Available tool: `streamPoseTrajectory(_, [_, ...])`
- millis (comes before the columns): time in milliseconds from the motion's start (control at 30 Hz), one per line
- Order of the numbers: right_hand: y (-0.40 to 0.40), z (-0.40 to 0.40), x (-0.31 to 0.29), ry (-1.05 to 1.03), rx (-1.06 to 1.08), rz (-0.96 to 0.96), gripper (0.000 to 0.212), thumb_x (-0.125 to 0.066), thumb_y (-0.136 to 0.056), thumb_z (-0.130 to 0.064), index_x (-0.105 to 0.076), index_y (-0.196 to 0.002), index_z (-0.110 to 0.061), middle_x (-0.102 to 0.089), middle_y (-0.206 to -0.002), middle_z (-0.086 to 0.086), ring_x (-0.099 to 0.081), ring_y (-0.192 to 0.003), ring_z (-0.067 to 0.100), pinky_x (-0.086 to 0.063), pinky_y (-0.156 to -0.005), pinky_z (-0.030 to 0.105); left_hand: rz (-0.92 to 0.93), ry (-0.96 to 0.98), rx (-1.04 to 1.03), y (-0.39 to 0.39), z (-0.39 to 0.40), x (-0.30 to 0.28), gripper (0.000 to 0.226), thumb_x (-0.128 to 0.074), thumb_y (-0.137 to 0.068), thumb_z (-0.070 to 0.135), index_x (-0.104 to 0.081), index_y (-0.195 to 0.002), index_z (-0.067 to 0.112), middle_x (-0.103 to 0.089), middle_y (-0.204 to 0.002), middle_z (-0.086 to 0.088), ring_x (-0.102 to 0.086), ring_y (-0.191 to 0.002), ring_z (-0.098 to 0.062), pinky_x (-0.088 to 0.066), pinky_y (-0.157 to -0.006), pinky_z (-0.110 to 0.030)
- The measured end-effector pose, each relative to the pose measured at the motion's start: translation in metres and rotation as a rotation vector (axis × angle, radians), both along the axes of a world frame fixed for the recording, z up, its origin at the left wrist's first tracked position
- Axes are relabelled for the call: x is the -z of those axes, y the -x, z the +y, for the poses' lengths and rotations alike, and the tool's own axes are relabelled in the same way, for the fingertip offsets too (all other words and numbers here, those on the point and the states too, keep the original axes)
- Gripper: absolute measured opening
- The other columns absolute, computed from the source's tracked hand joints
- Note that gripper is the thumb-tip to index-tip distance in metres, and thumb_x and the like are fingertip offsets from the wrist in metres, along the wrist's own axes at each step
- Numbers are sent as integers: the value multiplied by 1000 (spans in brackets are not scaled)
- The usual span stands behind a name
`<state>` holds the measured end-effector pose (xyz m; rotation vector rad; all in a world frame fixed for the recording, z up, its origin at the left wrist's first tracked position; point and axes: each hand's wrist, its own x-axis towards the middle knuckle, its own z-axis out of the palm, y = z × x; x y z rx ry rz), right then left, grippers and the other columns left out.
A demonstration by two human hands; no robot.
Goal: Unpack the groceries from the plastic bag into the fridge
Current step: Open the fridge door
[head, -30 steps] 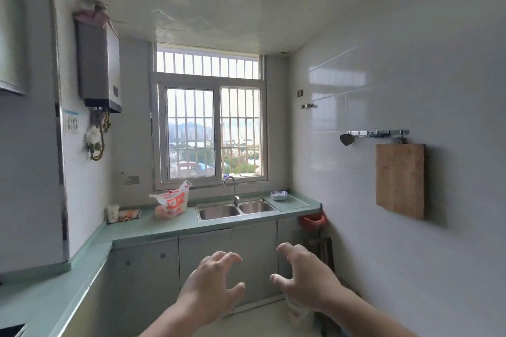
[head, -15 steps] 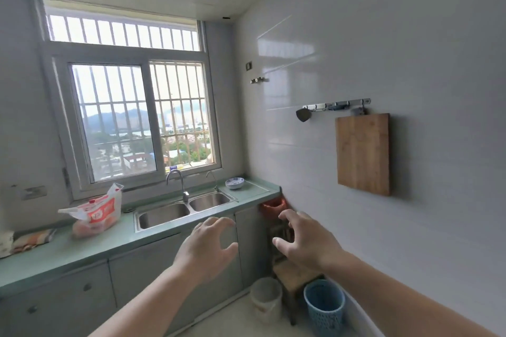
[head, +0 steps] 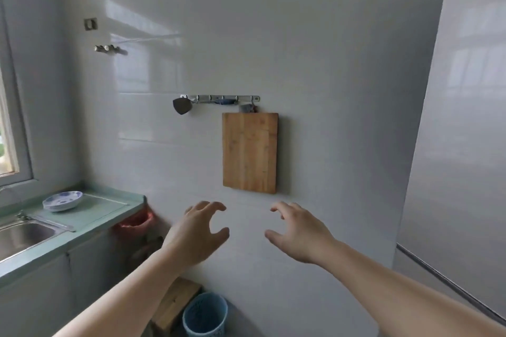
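The fridge [head: 465,145] fills the right edge of the view, a tall pale cabinet whose long axis runs upright, with a dark seam low down that looks like the split between two doors; both doors appear closed, and no handle can be made out; it lies to the right of both hands, so the right hand [head: 298,232] is the nearer one and the left hand [head: 195,232] would have to cross the body to reach it; the white tiled wall [head: 191,35] faces the person straight ahead, with a wooden cutting board [head: 250,152] hanging from a hook rail [head: 224,98] above the hands and a spatula [head: 181,106] at the rail's left end; to the left runs the green countertop [head: 109,208], holding a steel sink [head: 22,235] and a stack of blue-patterned plates [head: 63,200]; below, a wooden stool [head: 175,301] stands just beside a blue plastic basket [head: 205,314]; both hands hover in the air in front of the wall, apart from each other, fingers loosely curled and spread, grasping nothing; the plastic bag of groceries is not in sight here, so I judge that nothing has yet gone into the fridge, and the next move turns on reaching rightward to a door or going for the bag.
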<state>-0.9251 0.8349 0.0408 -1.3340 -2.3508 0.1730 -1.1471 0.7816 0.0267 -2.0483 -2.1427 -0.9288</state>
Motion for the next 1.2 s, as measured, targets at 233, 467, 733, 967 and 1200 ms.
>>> streamPoseTrajectory(233, [-41, 46, -14, -27, 303, -9, 53, -53, -86, -52, -41, -133, -29, -48, -131, -3, -50, -119, 19, -44, -92, 34, -23, -11, 272, -21, 99, -4, 46, -61, -87, 44, -50, -130, 34, -49, -138, 9, -43, -126, -14, -40, -101, -31])
streamPoseTrajectory(467, [-72, 122, 1, -52, 432, -73, 54, -50, -87, -54, -40, -134, -30, -47, -136, -5, -47, -124, 20, -41, -97, 35, 113, 52, 352, -48, 198, 0, 51, -56, -88, 50, -44, -135, 35, -46, -141, 10, -44, -127, -16, -42, -102, -33])
streamPoseTrajectory(733, [-109, 218, 19, -18, 538, -168, 58, -46, -89, -56, -36, -140, -28, -43, -141, -3, -42, -128, 24, -38, -97, 38, 318, 100, 358, -87, 309, -1, 55, -53, -88, 52, -42, -138, 35, -46, -142, 9, -45, -126, -18, -43, -100, -38])
streamPoseTrajectory(967, [-149, 254, 11, -15, 692, -195, 57, -47, -88, -55, -38, -137, -27, -45, -136, -2, -43, -124, 24, -40, -95, 39, 296, 88, 562, -152, 391, -8, 53, -53, -89, 51, -42, -138, 35, -44, -145, 8, -44, -128, -19, -41, -102, -37])
streamPoseTrajectory(1200, [-166, 251, -13, -55, 798, -758, 38, -49, -90, -40, -51, -119, -16, -53, -120, 7, -50, -112, 29, -35, -91, 39, 192, 95, 866, -205, 444, -2, 54, -54, -88, 49, -41, -138, 34, -43, -144, 6, -41, -129, -18, -37, -102, -36])
